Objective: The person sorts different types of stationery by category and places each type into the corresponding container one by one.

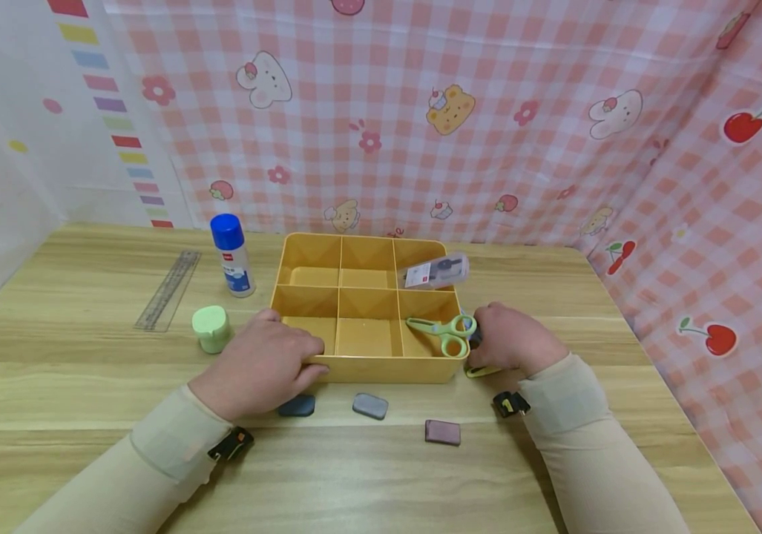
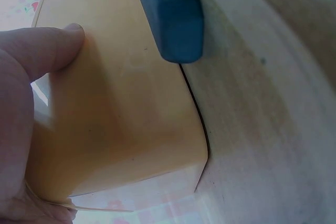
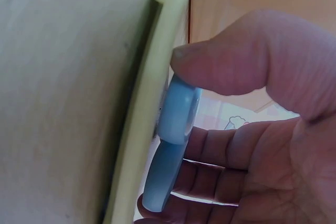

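My left hand (image 1: pixel 260 363) grips the front left of a yellow divided organizer box (image 1: pixel 381 369), its thumb against the outer wall (image 2: pixel 121 93). At the box's right side my right hand (image 1: pixel 517 337) pinches a light-blue rounded piece (image 3: pixel 178 111) between thumb and fingers. Beside that piece lies a long yellow-green bar (image 3: pixel 149 87) with a hooked end; whether the two are joined I cannot tell. Green-handled scissors (image 1: pixel 450 326) lie over the front right compartment. A clear pack (image 1: pixel 437 271) with something dark inside leans in the back right one.
Before the box lie a dark blue eraser-like block (image 1: pixel 297 405), a grey one (image 1: pixel 370 406) and a mauve one (image 1: pixel 443 432). To the left stand a light green lidded pot (image 1: pixel 211 328) and a blue-capped glue bottle (image 1: pixel 234 259), with a clear ruler (image 1: pixel 168 291) farther left.
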Available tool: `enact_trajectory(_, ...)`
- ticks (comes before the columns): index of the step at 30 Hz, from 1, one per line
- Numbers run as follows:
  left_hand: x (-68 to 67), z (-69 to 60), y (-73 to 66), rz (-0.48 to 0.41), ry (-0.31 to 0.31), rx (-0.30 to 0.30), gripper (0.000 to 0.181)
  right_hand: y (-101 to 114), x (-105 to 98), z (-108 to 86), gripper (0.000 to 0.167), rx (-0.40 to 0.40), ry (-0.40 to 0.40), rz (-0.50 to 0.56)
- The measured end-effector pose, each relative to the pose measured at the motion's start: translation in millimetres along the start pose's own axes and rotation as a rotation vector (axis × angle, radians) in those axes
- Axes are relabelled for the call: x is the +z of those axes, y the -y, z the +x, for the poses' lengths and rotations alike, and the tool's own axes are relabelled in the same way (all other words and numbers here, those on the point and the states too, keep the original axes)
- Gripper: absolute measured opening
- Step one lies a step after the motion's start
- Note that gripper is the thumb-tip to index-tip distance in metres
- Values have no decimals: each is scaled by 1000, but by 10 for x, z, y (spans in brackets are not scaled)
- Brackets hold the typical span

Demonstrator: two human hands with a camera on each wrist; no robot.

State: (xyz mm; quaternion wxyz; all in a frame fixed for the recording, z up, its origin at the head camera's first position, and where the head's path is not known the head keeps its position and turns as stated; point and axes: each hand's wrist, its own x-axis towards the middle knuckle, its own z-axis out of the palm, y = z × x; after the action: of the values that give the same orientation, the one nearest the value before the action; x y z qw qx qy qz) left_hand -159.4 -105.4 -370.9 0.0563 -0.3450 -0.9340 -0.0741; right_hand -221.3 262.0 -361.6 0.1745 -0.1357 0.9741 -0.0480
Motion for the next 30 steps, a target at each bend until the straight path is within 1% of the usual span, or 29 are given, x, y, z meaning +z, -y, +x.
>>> enact_trajectory(11, 3, -4, 7, 3, -15, 6, 32, 9, 6, -4, 33, -13, -8, -4)
enact_trajectory(19, -1, 2, 0, 3, 12, -11, 32, 19, 7, -3, 31, -10, -1, 25)
enact_trajectory(30, 3, 0, 4, -3, 10, -13, 32, 11, 21, 15, 32, -12, -4, 21)
